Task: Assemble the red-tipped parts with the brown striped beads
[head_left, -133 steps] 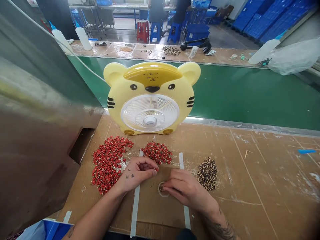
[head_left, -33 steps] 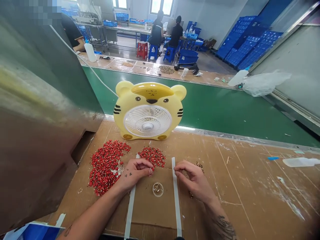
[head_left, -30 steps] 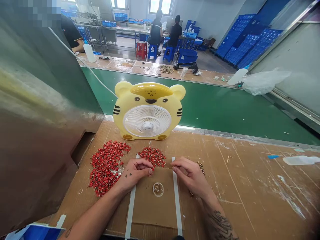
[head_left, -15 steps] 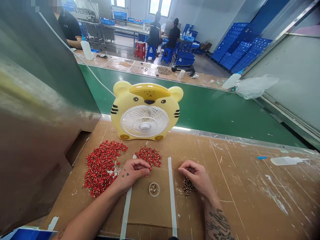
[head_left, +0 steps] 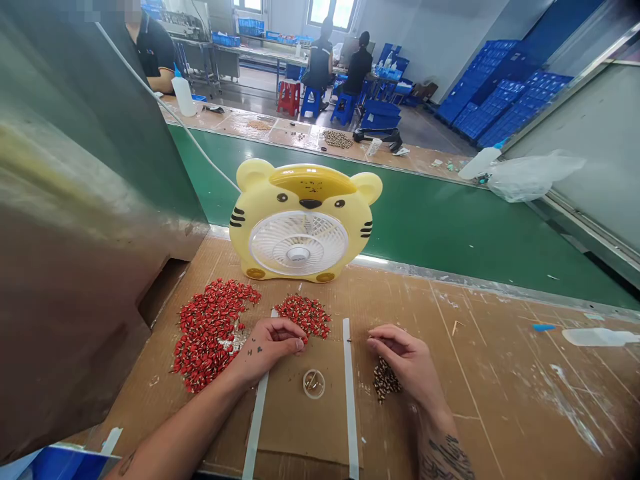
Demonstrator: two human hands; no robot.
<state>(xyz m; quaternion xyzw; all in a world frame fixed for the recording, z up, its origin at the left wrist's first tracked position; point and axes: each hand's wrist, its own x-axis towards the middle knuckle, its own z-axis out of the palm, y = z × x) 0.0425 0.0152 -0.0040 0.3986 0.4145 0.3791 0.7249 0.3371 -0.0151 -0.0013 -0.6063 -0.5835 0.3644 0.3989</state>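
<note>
Between the two hands' fingertips, and nearer the body, sits a small clear round dish with a few thin, shiny slivers inside. The left hand pinches a red piece, a red pile just beyond its fingertips and a larger red heap to their left. The right hand's fingertips are narrowed, on what I cannot tell, near a dark-and-tan pile; a white bottle lies well to their right.
</note>
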